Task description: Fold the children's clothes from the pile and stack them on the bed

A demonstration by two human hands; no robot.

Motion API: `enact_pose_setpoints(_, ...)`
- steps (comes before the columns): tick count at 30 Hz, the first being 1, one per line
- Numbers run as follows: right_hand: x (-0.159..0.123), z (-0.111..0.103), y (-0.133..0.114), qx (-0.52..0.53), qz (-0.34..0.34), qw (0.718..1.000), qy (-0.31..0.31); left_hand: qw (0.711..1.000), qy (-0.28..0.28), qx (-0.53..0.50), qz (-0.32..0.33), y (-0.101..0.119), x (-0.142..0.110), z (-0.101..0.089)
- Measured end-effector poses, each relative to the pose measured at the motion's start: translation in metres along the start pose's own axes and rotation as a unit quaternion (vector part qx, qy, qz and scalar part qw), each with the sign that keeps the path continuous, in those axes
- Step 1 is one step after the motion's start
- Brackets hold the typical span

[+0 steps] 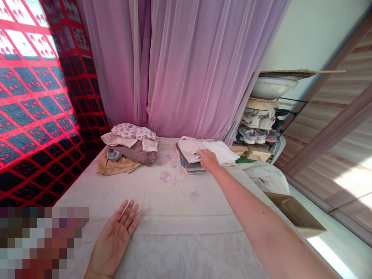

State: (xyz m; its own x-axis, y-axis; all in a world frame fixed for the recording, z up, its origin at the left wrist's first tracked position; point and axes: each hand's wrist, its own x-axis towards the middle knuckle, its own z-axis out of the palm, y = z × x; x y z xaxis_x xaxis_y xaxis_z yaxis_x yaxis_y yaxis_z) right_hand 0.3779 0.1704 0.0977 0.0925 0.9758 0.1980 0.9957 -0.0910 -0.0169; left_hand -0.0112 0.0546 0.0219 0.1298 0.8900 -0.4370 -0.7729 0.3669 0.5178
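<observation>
The right hand (208, 159) is reaching to mid-frame and resting half-closed on a stack of folded clothes (188, 155), though whether it is gripping cannot be told. The left hand (113, 240) is lying open, palm up, on the bedsheet (174, 201) at lower left, while a looser clothing pile (133, 151) is sitting apart, seemingly kept unmixed.

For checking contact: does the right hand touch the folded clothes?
Touching: the head view shows the right hand lying on top of the folded clothes.

bright daylight, strongly warped wide-angle edges
</observation>
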Motion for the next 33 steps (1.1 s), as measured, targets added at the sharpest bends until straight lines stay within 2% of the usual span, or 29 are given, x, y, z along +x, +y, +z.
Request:
enact_pose_setpoints(6, 0.001, -0.012, -0.010, -0.004, -0.014, 1.000, -0.003, 1.000, 0.007, 0.005, 0.000, 0.001, -0.002, 0.004)
enact_pose_setpoints(15, -0.018, 0.003, -0.020, -0.047, -0.034, 0.998, 0.017, 1.000, -0.022, -0.016, -0.011, 0.000, 0.003, -0.003)
enact_pose_setpoints(19, -0.020, 0.006, -0.026, -0.044, -0.023, 0.999, 0.005, 0.999, -0.044, -0.029, -0.010, 0.000, 0.007, -0.009)
enact_pose_setpoints(22, -0.031, 0.010, -0.041, -0.035, -0.008, 0.997, 0.063, 0.997, -0.056, -0.042, -0.013, -0.001, 0.008, -0.011)
enact_pose_setpoints(25, -0.058, 0.025, -0.065, 0.011, -0.009, 0.991, 0.136, 0.997, -0.051, -0.052, -0.018, -0.001, 0.006, -0.008)
enact_pose_setpoints(26, -0.069, 0.032, -0.073, 0.035, -0.023, 0.989, 0.140, 0.997, -0.045, -0.054, -0.018, 0.000, 0.004, -0.006)
enact_pose_setpoints(29, -0.101, 0.059, -0.095, 0.136, -0.052, 0.983, 0.110, 0.998, -0.025, -0.056, -0.017, 0.000, 0.000, -0.001)
enact_pose_setpoints(31, -0.116, 0.073, -0.102, 0.213, -0.025, 0.973, 0.090, 0.998, -0.017, -0.053, -0.014, 0.001, -0.001, 0.001)
enact_pose_setpoints(33, -0.123, 0.082, -0.102, 0.292, 0.031, 0.953, 0.074, 0.999, -0.020, -0.047, -0.009, 0.001, -0.001, 0.001)
